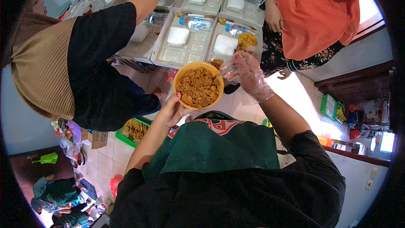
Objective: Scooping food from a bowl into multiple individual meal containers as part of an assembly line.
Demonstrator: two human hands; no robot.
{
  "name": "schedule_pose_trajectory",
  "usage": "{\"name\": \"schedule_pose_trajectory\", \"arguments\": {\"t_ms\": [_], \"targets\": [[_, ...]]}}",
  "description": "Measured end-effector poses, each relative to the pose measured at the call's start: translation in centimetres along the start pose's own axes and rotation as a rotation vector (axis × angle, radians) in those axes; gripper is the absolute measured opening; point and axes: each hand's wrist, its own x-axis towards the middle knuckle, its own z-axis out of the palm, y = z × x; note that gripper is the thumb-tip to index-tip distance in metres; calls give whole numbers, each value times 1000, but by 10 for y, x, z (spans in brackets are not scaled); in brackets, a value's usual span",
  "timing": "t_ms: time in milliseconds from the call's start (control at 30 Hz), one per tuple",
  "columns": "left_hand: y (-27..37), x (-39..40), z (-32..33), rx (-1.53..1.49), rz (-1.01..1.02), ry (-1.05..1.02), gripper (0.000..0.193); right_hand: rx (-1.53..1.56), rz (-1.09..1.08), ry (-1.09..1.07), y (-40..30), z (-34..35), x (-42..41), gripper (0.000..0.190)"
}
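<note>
My left hand (174, 109) holds an orange plastic bowl (176, 92) from its lower left side. Brown saucy food (197, 88) fills the bowl. In a clear plastic glove, my right hand (246, 74) grips a metal spoon (226, 71), whose tip reaches the food at the bowl's right edge. Beyond the bowl, a white meal box (212, 49) contains a white wrapped block (225, 45), a water bottle (237, 30), a yellow fried item (247, 40) and brown food (217, 63). The box to its left (162, 46) has a wrapped block, a bottle and a clear compartment tray (197, 42).
More meal boxes (205, 1) stand in rows behind. A person in black (104, 31) reaches over them at left; another in an orange head covering (313, 15) stands at right. Green trays of food (134, 129) rest on the tiled floor. Several people are at lower left.
</note>
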Motion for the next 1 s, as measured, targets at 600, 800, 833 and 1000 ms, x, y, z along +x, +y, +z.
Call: {"name": "schedule_pose_trajectory", "arguments": {"t_ms": [600,800,833,1000], "targets": [[-1,-4,-2,67,-19,-28,75,202,153,146,-10,5,4,28],[1,-4,-3,122,-41,-4,79,211,109,156,-23,5,6,27],[1,-4,-3,122,-41,-5,79,224,101,164,-24,5,6,26],[-3,0,-7,119,-35,-21,81,259,95,168,-23,0,8,23]]}}
